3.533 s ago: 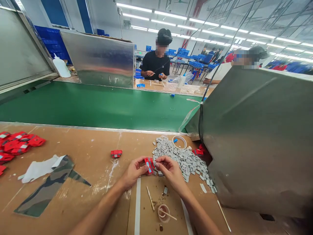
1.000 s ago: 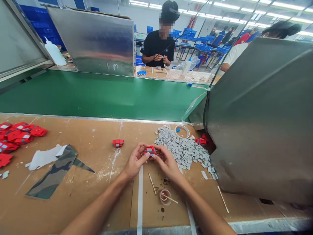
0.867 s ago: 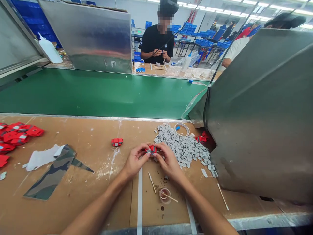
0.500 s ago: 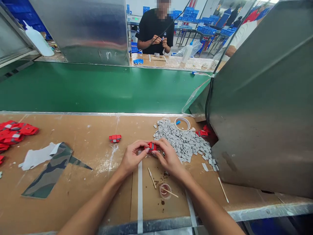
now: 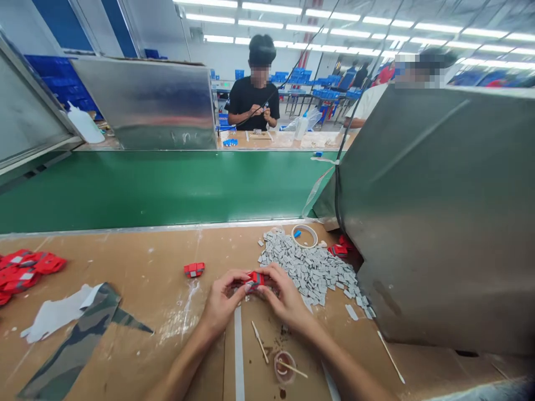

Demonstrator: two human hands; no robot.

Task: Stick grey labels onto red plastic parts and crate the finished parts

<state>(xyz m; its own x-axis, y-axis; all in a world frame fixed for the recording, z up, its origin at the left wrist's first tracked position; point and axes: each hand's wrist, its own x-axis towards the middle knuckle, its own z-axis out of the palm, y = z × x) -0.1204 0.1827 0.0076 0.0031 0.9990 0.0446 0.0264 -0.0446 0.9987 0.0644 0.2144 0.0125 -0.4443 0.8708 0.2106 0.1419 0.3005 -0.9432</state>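
Observation:
Between both hands is a small red piece (image 5: pixel 255 280) with grey parts, held just above the cardboard-covered table. My left hand (image 5: pixel 223 298) pinches its left side with thumb and fingers. On its right side, my right hand (image 5: pixel 285 293) grips it the same way. A heap of small grey tiles (image 5: pixel 311 267) lies beyond and to the right of my right hand. Another red piece (image 5: pixel 194 270) rests on the table to the left of my hands. Below them are a small cup (image 5: pixel 285 367) with a stick in it and a cotton swab (image 5: pixel 259 342).
Red pieces (image 5: pixel 25 272) are piled at the far left, near a camouflage cloth (image 5: pixel 79 345). A tape roll (image 5: pixel 304 236) touches the tile heap. A metal panel (image 5: pixel 447 223) stands at the right. Across the green surface (image 5: pixel 167 189), a person in black works.
The camera view has tilted up, so the table and hands appear lower and more of the room shows. Both hands still hold the red piece, which looks slightly turned.

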